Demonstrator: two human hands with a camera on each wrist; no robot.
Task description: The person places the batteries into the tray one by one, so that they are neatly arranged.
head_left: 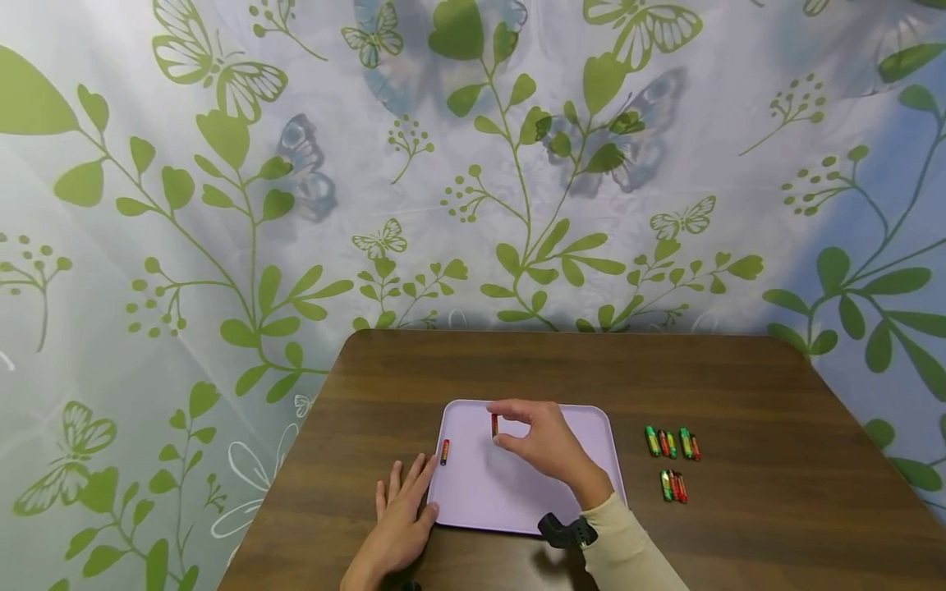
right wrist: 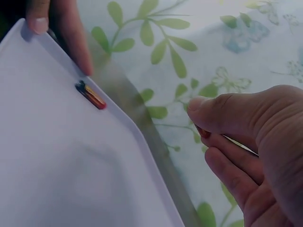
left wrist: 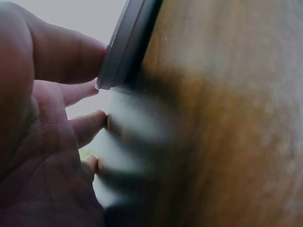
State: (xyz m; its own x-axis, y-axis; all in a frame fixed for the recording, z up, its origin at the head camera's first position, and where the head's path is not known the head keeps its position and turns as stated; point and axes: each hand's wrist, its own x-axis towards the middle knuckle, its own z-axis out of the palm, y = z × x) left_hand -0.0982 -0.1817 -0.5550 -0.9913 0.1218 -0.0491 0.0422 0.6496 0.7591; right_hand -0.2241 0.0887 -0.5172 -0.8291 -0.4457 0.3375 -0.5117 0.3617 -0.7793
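My right hand (head_left: 543,443) pinches a red battery (head_left: 495,424) between thumb and fingers above the lilac tray (head_left: 510,513). In the right wrist view most of this battery (right wrist: 203,132) is hidden behind the thumb. Another battery, red and black (head_left: 445,452), lies in the tray along its left side. My left hand (head_left: 402,513) rests at the tray's left edge with its fingers spread and straight. The left wrist view shows the thumb touching the tray rim (left wrist: 120,52).
To the right of the tray, green batteries (head_left: 668,486) and red batteries (head_left: 695,447) lie in small groups on the brown wooden table (head_left: 769,410). A cloth with leaves and butterflies (head_left: 414,271) hangs behind the table.
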